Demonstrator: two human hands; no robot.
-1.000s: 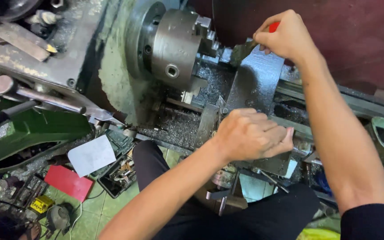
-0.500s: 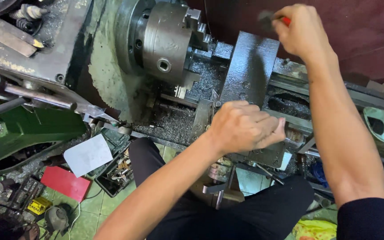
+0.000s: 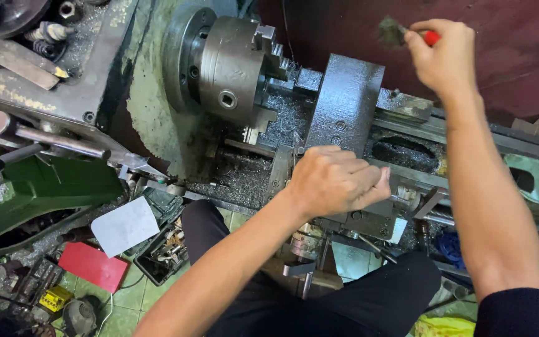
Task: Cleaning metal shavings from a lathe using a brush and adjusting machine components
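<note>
No signs or screens in view. Near left, on the green tiled floor (image 3: 126, 299): flat red rectangular packet (image 3: 93, 266), with a plain white sheet (image 3: 125, 225) just beyond it to the right. Small yellow box (image 3: 52, 298) at the near-left edge. Crumpled yellow bag (image 3: 442, 326) at the near right.

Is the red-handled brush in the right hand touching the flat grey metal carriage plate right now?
No, the red-handled brush in the right hand is raised clear of the flat grey metal carriage plate.
</note>
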